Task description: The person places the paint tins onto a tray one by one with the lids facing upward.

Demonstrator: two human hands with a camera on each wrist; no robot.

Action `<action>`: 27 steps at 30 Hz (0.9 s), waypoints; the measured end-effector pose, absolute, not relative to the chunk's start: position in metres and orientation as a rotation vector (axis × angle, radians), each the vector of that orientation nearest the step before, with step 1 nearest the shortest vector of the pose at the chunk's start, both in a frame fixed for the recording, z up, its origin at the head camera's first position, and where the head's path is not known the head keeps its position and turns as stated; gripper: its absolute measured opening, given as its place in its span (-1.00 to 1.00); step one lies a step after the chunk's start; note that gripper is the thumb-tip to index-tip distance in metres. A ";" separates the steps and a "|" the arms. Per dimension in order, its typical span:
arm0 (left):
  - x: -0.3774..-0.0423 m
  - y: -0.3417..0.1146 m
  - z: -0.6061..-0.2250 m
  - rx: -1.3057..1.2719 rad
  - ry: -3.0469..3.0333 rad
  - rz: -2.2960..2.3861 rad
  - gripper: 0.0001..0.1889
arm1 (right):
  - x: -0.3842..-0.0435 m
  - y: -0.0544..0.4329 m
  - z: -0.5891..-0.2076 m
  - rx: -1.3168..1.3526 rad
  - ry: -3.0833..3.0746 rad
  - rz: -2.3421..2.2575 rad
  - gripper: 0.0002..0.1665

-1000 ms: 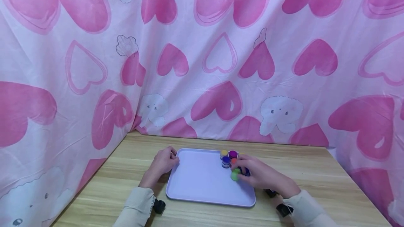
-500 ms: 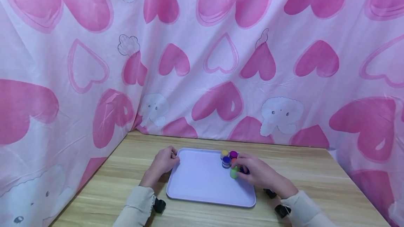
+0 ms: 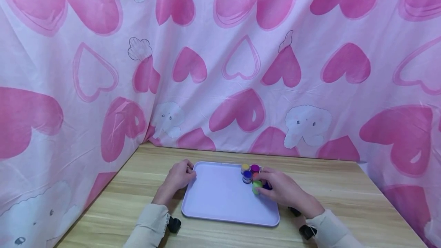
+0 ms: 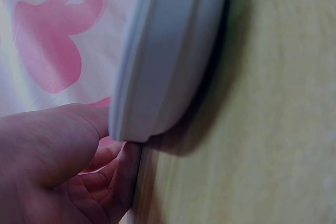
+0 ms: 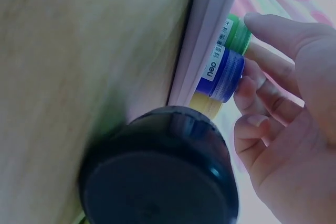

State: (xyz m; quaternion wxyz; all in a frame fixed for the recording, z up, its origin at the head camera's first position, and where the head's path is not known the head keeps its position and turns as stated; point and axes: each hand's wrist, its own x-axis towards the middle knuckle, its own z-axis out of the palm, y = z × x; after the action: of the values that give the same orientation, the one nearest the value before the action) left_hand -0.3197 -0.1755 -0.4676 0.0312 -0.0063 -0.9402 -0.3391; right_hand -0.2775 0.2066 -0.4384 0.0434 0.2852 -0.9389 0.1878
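Note:
A lavender tray lies on the wooden table. At its left edge my left hand grips the rim, the thumb against the side and the other fingers curled below in the left wrist view. Over the tray's right part, my right hand pinches a green-lidded paint jar between thumb and finger. Beside it are a red-lidded jar, partly covered by my fingers, and a blue paint jar. Further back stand yellow, purple and blue jars.
A black round object fills the lower right wrist view, close to the tray's right side; its kind is unclear. Pink heart-patterned cloth hangs behind and along both sides of the table.
The green jar has shifted slightly away from me, toward the red-lidded jar, with my right hand still pinching it. My left hand stays at the tray's edge.

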 end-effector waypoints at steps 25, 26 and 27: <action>-0.319 -0.177 -0.468 -0.013 -2.903 -1.084 -0.78 | -0.281 0.252 -0.430 0.918 -2.944 0.839 -0.82; -0.318 -0.177 -0.468 -0.017 -2.902 -1.083 -0.78 | -0.280 0.254 -0.429 0.911 -2.953 0.844 -0.82; -0.318 -0.177 -0.468 -0.020 -2.900 -1.081 -0.78 | -0.280 0.256 -0.429 0.907 -2.958 0.849 -0.82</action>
State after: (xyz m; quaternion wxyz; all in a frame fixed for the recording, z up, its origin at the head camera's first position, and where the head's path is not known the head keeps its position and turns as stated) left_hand -0.3185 -0.1770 -0.4680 0.0231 -0.0065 -0.9367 -0.3492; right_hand -0.2797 0.2560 -0.4286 -0.0335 0.2826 -0.9214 0.2646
